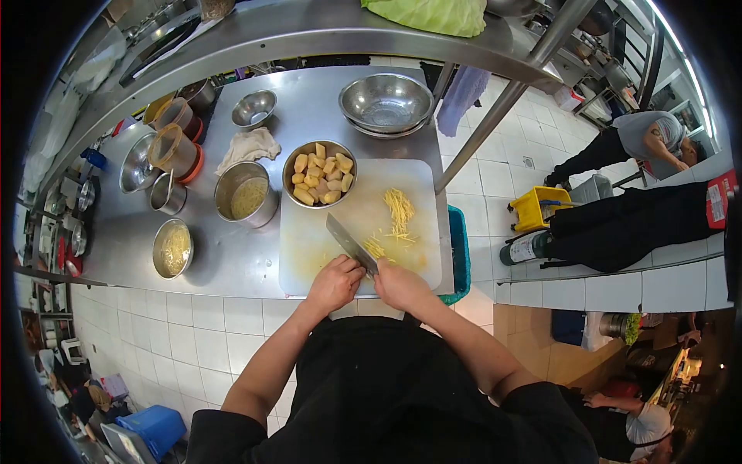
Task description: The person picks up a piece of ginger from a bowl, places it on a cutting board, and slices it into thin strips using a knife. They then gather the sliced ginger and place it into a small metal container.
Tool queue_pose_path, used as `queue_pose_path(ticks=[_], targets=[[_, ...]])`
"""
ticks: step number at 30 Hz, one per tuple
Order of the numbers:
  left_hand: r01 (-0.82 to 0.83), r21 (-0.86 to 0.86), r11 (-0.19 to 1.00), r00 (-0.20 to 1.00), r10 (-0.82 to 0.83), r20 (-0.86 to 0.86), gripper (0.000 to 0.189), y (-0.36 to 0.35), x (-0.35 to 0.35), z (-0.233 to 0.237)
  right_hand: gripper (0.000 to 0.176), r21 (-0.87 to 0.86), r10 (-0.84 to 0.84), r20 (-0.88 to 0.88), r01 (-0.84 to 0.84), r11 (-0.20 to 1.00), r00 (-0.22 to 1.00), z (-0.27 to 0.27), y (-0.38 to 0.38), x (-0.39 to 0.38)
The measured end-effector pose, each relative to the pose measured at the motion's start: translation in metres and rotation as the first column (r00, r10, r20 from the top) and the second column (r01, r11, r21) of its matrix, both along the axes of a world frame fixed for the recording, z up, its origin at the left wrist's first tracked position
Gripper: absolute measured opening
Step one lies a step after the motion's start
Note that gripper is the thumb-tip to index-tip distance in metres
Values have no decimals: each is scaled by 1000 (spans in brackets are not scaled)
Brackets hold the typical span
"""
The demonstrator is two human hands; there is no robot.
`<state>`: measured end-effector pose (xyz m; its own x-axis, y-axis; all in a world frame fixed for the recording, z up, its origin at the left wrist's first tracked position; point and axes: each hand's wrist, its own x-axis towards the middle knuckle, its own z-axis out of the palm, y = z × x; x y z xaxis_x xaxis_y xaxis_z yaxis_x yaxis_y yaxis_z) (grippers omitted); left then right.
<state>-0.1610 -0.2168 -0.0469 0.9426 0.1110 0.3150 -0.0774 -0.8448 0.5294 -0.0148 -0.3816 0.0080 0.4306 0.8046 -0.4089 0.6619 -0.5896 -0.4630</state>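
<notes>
My right hand (pixel 399 285) grips a kitchen knife (pixel 350 242), its broad blade angled up and left over the white cutting board (pixel 309 255). My left hand (pixel 336 284) is curled beside the blade, fingers bent against the board; what lies under them is hidden. Thin pale-yellow strips (pixel 376 247) lie by the blade, and a larger pile of cut strips (pixel 399 211) sits farther up the board. At the board's upper left corner stands a metal bowl (pixel 287 172) full of peeled yellowish chunks (pixel 321 176), perhaps ginger.
A metal pot (pixel 220 185) and a small bowl (pixel 158 267), both with pale contents, stand left of the board. Stacked steel bowls (pixel 363 93) and a cloth (pixel 247 148) are behind. A metal shelf (pixel 309 39) crosses overhead. Another person (pixel 645 139) bends at the right.
</notes>
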Motion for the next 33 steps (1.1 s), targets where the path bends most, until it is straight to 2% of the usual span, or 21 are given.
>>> queue_pose_path(ticks=[2, 9, 11, 13, 15, 17, 18, 19, 20, 21, 22, 23, 24, 26, 27, 29, 30, 33], targets=[[4, 0, 1000, 1000, -4, -15, 20, -3, -3, -2, 26, -6, 83, -18, -83, 997, 996, 9, 1, 11], [-16, 35, 999, 1000, 16, -24, 20, -2, 0, -1, 22, 124, 41, 24, -44, 991, 999, -5, -1, 5], [-31, 45, 998, 999, 33, -37, 19, -1, -2, 7, 21, 19, 106, 84, -108, 994, 991, 15, -3, 8], [-47, 56, 997, 998, 50, -49, 19, 7, 0, 22, 22, 11, 116, 100, -118, 993, 988, 26, -8, 10], [-169, -49, 984, 965, 176, 197, 17, 21, 10, 42, 23, -1, 123, 116, -124, 992, 986, 29, -16, 13], [-261, -35, 965, 915, 259, 310, 17, 54, 23, 63, 28, 118, 103, 4, -103, 988, 995, 29, -26, 20], [-342, -1, 940, 900, 328, 288, 17, 75, 33, 72, 28, 123, 101, 5, -100, 987, 995, 23, -30, 24], [-419, 34, 907, 878, 396, 268, 18, 95, 43, 80, 28, 232, 148, -79, -126, 964, 986, 12, -32, 28], [-481, 145, 865, 876, 469, 109, 23, 111, 51, 89, 29, 340, 203, -156, -140, 930, 967, 1, -34, 32], [-517, 264, 814, 837, 545, -43, 30, 123, 59, 96, 29, 341, 198, -154, -136, 930, 968, -8, -34, 35], [-513, 265, 816, 840, 542, -42, 30, 130, 67, 97, 30, 258, 188, -260, -119, 959, 947, -15, -32, 40], [-446, 408, 796, 778, 571, -263, 40, 136, 76, 98, 31, 173, 168, -362, -112, 979, 917, -21, -30, 46], [-343, 528, 777, 655, 601, -458, 49, 141, 84, 97, 31, 176, 168, -359, -110, 978, 918, -24, -31, 54], [-314, 540, 781, 634, 596, -493, 54, 142, 94, 97, 31, 280, 126, -210, -64, 958, 969, -28, -38, 72], [-283, 548, 787, 612, 588, -529, 59, 142, 99, 95, 31, 280, 122, -212, -60, 958, 970, -21, -38, 81], [-286, 563, 776, 583, 607, -540, 57, 149, 109, 83, 33, 167, 30, -226, 9, 986, 974, 1, -39, 97], [-292, 579, 762, 551, 628, -549, 55, 150, 111, 82, 33, 165, 29, -227, 9, 986, 973, -2, -41, 104], [-345, 513, 786, 517, 615, -595, 56, 150, 117, 85, 31, 177, -58, -112, 78, 981, 992, -9, -44, 113]])
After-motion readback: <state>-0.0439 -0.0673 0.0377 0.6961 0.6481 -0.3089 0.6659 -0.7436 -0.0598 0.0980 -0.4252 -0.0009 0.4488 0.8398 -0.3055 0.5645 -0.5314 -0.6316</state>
